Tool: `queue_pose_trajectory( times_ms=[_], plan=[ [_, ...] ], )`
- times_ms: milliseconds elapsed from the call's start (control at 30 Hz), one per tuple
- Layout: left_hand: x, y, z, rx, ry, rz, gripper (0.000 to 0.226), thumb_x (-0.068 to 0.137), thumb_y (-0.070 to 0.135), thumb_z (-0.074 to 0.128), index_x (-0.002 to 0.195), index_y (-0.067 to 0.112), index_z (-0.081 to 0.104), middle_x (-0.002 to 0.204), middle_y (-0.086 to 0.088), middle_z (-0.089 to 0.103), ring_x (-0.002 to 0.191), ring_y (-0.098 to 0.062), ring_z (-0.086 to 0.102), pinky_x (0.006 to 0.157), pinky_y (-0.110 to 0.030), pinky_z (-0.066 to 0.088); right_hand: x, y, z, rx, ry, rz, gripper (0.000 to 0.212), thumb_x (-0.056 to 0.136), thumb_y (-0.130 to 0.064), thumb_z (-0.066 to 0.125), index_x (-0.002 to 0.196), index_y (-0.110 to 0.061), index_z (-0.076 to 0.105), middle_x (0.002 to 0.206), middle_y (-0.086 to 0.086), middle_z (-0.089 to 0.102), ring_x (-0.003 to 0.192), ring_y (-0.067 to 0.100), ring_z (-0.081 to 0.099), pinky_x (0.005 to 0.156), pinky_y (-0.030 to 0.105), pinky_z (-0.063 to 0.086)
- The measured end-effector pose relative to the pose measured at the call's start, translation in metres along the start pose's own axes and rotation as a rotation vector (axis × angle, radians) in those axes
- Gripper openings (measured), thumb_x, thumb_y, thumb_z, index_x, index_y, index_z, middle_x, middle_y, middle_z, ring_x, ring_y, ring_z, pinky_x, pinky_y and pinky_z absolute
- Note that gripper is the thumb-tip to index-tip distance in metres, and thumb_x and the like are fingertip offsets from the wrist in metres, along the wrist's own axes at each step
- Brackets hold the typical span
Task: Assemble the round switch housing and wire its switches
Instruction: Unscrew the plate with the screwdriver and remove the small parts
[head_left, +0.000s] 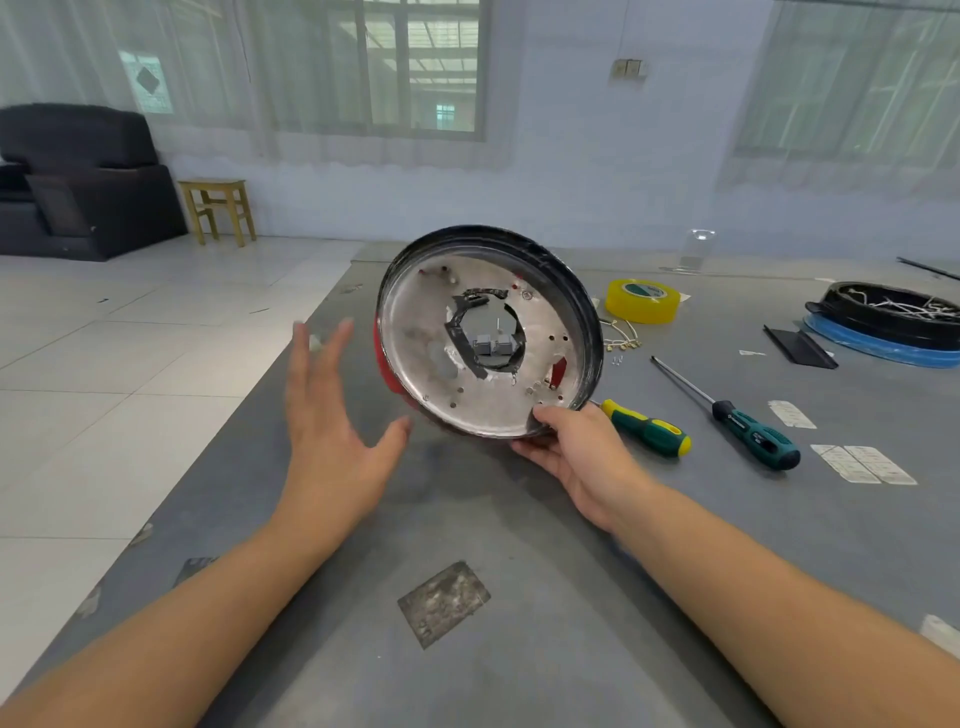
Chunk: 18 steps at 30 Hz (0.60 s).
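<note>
Two bare forearms reach in from 7 and 5 o'clock over a grey, matte table (519, 649), whose surface carries a scuffed, square metallic patch (443, 603) near the bottom edge.

At centre, the right hand (576, 457) grips the lower rim of the round switch housing (488, 332), thumb on the inside face and fingers curled beneath, holding it tilted up off the table. This housing is a shallow dish: dull silver metal inside, peppered with small holes, with a glossy black rim and a sliver of red showing at its 8 o'clock edge. A jagged central opening is edged with black tape, and two small grey blocks show through it.

At 9 o'clock of the housing, the left hand (332, 415) hovers spread and relaxed, fingers straight, grasping nothing and apart from the rim.

Toward 3 o'clock lie a stubby green-and-yellow screwdriver (647, 428), just beside the right hand, and a long-shafted dark green screwdriver (748, 426). At 2 o'clock sits a glossy yellow tape roll (642, 300), and farther right a black round tray (883, 319) holding pale wires.
</note>
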<state>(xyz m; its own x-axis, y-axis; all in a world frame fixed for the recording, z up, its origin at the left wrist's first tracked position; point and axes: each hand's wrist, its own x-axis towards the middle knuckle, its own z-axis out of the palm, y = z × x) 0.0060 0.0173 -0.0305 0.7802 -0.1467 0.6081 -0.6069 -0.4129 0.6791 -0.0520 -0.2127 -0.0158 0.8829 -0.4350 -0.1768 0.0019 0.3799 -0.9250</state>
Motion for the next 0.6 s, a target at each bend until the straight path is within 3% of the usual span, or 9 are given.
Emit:
queue_pose_trajectory(
  times_ms=[67,133,200,233,300,367,500,600],
  plan=[
    [-0.002,0.005,0.007,-0.341,-0.09,-0.295,0.11,0.09,0.004,0.078,0.163,0.045,0.006,0.174,0.01,0.011,0.158,-0.008,0.017,0.13,-0.048,0.022,0.004,0.002,0.005,0.036,0.033,-0.03,0.031,0.099,0.002,0.052,0.126,-0.011,0.057,0.122,0.011,0.071,0.106,0.027,0.071,0.074,0.037,0.063],
    [-0.001,0.016,0.019,-0.733,-0.236,-0.571,0.118,0.087,-0.002,0.08,0.163,0.048,0.004,0.167,-0.002,0.034,0.151,-0.012,0.038,0.125,-0.044,0.033,0.006,0.005,0.013,0.06,0.049,-0.059,0.03,0.098,0.003,0.052,0.123,-0.014,0.056,0.123,0.01,0.07,0.107,0.027,0.07,0.072,0.036,0.063],
    [0.005,0.028,0.035,-0.957,-0.327,-0.729,0.109,0.083,0.007,0.085,0.163,0.041,0.019,0.15,-0.004,0.06,0.134,-0.017,0.06,0.119,-0.042,0.041,0.009,0.01,0.025,0.081,0.028,-0.101,0.037,0.097,0.004,0.05,0.127,-0.015,0.056,0.125,0.01,0.07,0.111,0.028,0.069,0.07,0.033,0.063],
    [0.01,0.034,0.042,-1.008,-0.321,-0.771,0.092,0.086,0.013,0.084,0.159,0.032,0.031,0.14,-0.003,0.068,0.126,-0.019,0.066,0.116,-0.04,0.044,0.01,0.016,0.033,0.096,0.017,-0.122,0.04,0.097,0.005,0.05,0.131,-0.014,0.055,0.126,0.012,0.069,0.112,0.029,0.068,0.071,0.034,0.063],
    [0.017,0.041,0.056,-1.047,-0.225,-0.814,0.05,0.099,0.017,0.07,0.146,0.021,0.054,0.128,-0.005,0.075,0.115,-0.022,0.073,0.105,-0.036,0.052,0.011,0.029,0.05,0.125,0.018,-0.15,0.042,0.095,0.002,0.054,0.134,-0.012,0.05,0.126,0.014,0.068,0.113,0.03,0.069,0.078,0.039,0.063],
    [0.02,0.04,0.064,-1.054,-0.098,-0.824,0.031,0.105,0.013,0.059,0.136,0.012,0.063,0.122,-0.009,0.078,0.109,-0.022,0.076,0.093,-0.034,0.057,0.014,0.039,0.059,0.088,0.025,-0.169,0.043,0.093,-0.005,0.063,0.131,-0.015,0.045,0.124,0.012,0.068,0.111,0.029,0.07,0.087,0.046,0.062],
    [0.031,0.018,0.059,-1.013,0.065,-0.786,0.033,0.105,0.008,0.058,0.138,0.014,0.061,0.127,-0.009,0.075,0.116,-0.026,0.072,0.099,-0.048,0.058,0.02,0.025,0.043,-0.004,-0.112,-0.126,0.033,0.098,-0.017,0.065,0.125,-0.017,0.048,0.126,0.011,0.068,0.098,0.03,0.075,0.076,0.039,0.062],
    [0.038,0.005,0.051,-0.953,0.057,-0.752,0.034,0.105,0.008,0.058,0.136,0.021,0.059,0.125,-0.005,0.075,0.116,-0.028,0.072,0.094,-0.057,0.06,0.024,0.004,0.027,-0.106,-0.183,-0.043,0.028,0.098,-0.009,0.063,0.125,-0.01,0.053,0.12,0.019,0.071,0.082,0.029,0.074,0.071,0.036,0.062]
  ],
)
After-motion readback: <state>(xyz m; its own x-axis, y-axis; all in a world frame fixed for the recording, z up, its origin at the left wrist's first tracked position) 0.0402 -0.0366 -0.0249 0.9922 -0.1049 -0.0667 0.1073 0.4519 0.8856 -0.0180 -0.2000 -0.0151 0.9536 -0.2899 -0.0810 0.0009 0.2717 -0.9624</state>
